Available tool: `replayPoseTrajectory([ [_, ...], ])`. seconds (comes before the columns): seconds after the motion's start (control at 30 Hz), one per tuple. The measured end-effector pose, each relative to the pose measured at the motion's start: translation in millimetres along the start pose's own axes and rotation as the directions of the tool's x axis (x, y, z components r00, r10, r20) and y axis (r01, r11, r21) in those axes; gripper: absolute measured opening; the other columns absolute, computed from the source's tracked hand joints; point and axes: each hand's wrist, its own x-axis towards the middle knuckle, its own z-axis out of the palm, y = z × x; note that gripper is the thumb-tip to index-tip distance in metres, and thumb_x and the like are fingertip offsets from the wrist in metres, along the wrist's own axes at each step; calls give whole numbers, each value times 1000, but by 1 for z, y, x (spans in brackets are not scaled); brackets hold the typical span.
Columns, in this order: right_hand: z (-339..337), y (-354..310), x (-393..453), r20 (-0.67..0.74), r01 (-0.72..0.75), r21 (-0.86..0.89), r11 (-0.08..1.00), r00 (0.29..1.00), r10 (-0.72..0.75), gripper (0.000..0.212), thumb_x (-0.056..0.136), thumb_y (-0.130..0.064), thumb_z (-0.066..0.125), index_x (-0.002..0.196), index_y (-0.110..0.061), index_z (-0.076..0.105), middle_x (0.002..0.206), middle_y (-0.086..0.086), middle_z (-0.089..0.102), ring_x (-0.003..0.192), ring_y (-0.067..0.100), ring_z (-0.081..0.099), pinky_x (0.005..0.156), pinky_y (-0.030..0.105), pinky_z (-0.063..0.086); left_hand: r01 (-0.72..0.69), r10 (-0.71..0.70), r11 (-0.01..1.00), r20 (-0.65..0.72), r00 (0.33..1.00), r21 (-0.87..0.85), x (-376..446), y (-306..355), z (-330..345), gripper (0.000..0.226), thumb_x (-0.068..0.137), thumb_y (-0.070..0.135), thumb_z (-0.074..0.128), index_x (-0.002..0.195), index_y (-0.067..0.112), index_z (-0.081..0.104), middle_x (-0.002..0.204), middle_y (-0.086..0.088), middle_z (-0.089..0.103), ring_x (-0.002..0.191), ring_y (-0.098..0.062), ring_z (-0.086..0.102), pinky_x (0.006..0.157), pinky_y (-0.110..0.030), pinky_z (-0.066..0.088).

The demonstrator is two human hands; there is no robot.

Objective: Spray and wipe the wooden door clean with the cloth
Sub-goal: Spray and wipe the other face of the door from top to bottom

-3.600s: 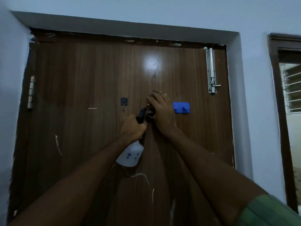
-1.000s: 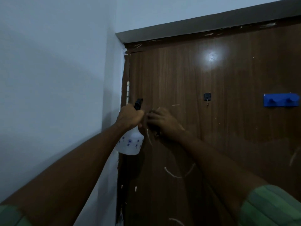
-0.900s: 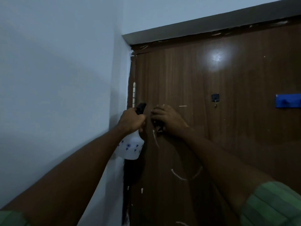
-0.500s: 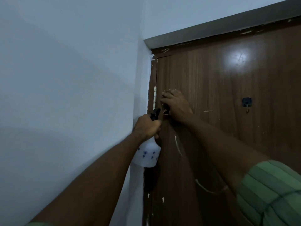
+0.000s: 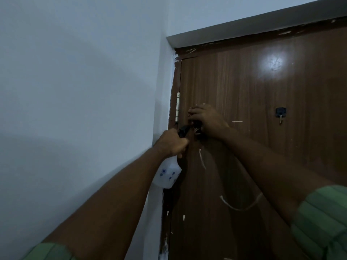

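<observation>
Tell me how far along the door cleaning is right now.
Mid-job. Left hand grips the spray bottle; right hand presses a dark cloth against the door near the hinge. Pale streaks below remain unwiped.

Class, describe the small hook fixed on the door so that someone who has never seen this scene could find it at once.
Start at the brown wooden door and find the bright glare spot near its top. Directly below that, to the right of the right hand, sits the small hook: a dark square pad with a pale metal hook hanging from it. Every other mark nearby is a flat pale scratch or paint fleck.
</observation>
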Motion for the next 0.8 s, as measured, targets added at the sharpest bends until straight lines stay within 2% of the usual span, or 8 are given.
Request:
replayPoseTrajectory([
  [0.13,-5,6,8,74,-27,22,999,997,25,62,76,4,75,134,-17,69,153,4,53,148,29,37,123,45,18,80,-89,989,69,994,127,-18,-13,29,21,91,32,63,93,11,65,89,-12,73,80,-29,75,82,-45,65],
  [0.23,8,6,7,34,-47,30,998,998,46,64,69,3,77,130,-17,72,150,6,56,145,32,39,123,49,21,111,-118,989,70,991,95,-28,-19,50,27,85,39,62,88,12,64,89,-10,71,84,-30,73,84,-44,63],
  [0.37,18,5,5,-31,-48,50,998,998,50,62,68,3,78,127,-15,73,148,8,58,143,34,42,121,50,20,141,-144,981,9,990,132,-26,-28,69,18,91,29,66,91,12,60,86,-5,63,83,-25,68,67,-30,53],
  [0.47,21,-5,-1,-51,-52,46,998,997,54,59,69,2,79,126,-13,73,147,10,59,142,35,43,120,50,21,126,-123,985,-30,992,116,-24,-37,78,20,93,32,66,89,13,60,83,-5,63,77,-23,66,63,-29,49],
  [0.6,42,-42,-47,119,171,46,984,977,-175,42,83,-11,79,124,-15,72,146,9,59,144,33,43,122,51,21,110,-115,993,-168,979,-38,-33,-46,82,30,85,42,59,75,14,64,71,-7,69,67,-28,70,66,-41,62],
  [0.7,51,-46,-84,297,394,54,918,871,-391,50,84,-16,78,132,-22,68,151,4,55,148,29,38,125,52,24,100,-144,981,-287,947,-165,-37,-53,80,26,92,35,61,75,15,67,62,-6,71,55,-23,72,64,-46,65],
  [0.73,51,-40,-82,277,392,26,920,881,-383,52,84,-14,78,133,-22,67,151,4,55,147,29,39,124,52,27,94,-149,978,-310,939,-185,-37,-55,77,27,95,31,62,75,14,66,60,-6,71,51,-22,71,62,-45,64],
  [0.8,44,-33,-60,100,173,-23,985,980,-170,50,82,-10,79,130,-17,69,147,9,58,143,33,44,123,52,26,61,-133,973,-330,935,-221,-35,-57,71,29,98,26,63,75,8,66,61,-9,71,48,-22,69,60,-45,64],
])
